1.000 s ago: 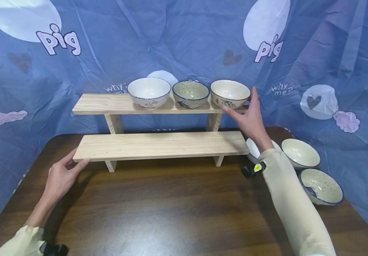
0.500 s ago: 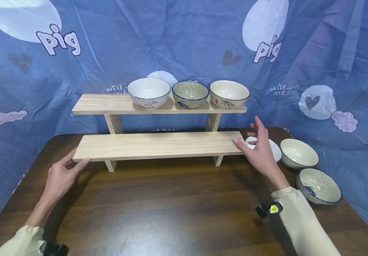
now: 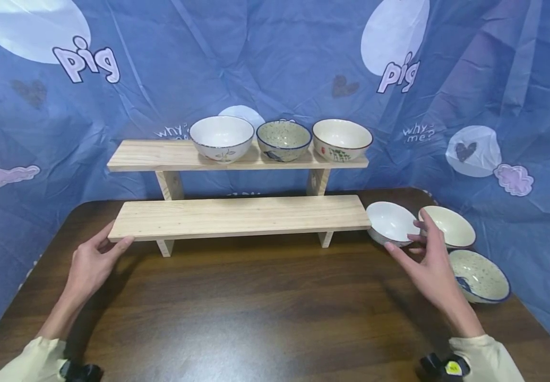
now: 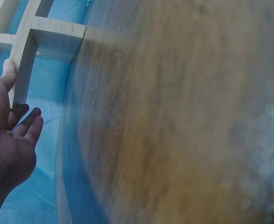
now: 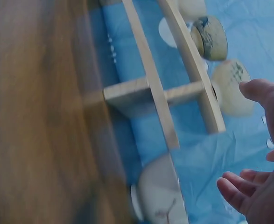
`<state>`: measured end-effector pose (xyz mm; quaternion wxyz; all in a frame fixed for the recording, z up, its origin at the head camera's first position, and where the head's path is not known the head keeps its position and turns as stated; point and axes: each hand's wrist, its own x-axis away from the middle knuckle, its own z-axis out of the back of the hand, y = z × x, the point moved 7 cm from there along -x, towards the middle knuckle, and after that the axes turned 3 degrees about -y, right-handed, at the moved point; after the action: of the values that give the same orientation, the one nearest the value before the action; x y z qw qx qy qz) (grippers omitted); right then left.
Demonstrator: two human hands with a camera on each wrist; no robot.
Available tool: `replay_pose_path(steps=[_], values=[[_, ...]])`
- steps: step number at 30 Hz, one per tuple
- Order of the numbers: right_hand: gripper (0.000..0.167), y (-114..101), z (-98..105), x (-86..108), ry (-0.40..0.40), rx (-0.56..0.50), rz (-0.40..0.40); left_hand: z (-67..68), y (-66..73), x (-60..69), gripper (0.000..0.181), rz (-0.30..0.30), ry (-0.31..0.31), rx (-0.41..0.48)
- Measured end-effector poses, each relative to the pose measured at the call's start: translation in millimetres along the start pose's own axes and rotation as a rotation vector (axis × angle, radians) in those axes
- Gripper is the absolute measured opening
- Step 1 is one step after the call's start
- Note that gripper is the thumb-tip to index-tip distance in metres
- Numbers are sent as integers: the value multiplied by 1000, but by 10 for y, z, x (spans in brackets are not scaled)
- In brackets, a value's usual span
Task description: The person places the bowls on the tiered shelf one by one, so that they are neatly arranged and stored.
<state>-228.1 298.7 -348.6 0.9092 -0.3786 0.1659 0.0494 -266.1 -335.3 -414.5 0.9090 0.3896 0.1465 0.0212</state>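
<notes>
A: What is held by the left hand [image 3: 91,265]?

B: The left end of the lower shelf [image 3: 241,217] is pinched there, with the near edge met by the thumb and the other fingers curled at the end of the board.

A: And by the right hand [image 3: 430,265]?

B: Nothing is gripped. Its thumb and fingers are spread well apart and slightly bent, and it is held near the right side of the white bowl [image 3: 389,220]. In the right wrist view, a gap is seen between the fingertips and that bowl.

A: Where is the white bowl set?

B: On the worktop [image 3: 256,307], mouth up, just right of the lower shelf. To its right a cream bowl [image 3: 456,228] is partly hidden by the fingers, and nearer and farther right a speckled bowl [image 3: 485,276] is placed.

A: What is carried by the upper shelf [image 3: 153,154]?

B: Three bowls are lined up there: a flower-marked bowl [image 3: 222,135] at left, a blue-rimmed bowl [image 3: 283,139] in the middle and a red-rimmed bowl [image 3: 342,137] at the right end. The far side is covered by a printed blue cloth [image 3: 275,63].
</notes>
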Motion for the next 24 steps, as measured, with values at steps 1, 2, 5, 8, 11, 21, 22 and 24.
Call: replay_pose_path(steps=[1,2,5,8,11,21,22,24], values=[[97,36,37,43,5,4,-7,3,5,-1,69,0,0,-1],[97,73,72,84,10,7,-11,5,10,-1,69,2,1,-4],[97,181,179,193,25,9,-28,6,20,-2,69,3,-2,2],[97,289,300,290,30,20,-60,-1,7,0,68,5,-2,3],[99,397,438,392,34,34,-114,-5,-5,3,68,4,1,6],[97,882,934,706,179,220,-310,-9,-4,1,68,14,-8,17],[97,927,963,724,185,233,-324,-8,-7,2,68,17,-9,19],[99,1012,1003,760,190,255,-360,-6,-11,5,68,23,-12,22]])
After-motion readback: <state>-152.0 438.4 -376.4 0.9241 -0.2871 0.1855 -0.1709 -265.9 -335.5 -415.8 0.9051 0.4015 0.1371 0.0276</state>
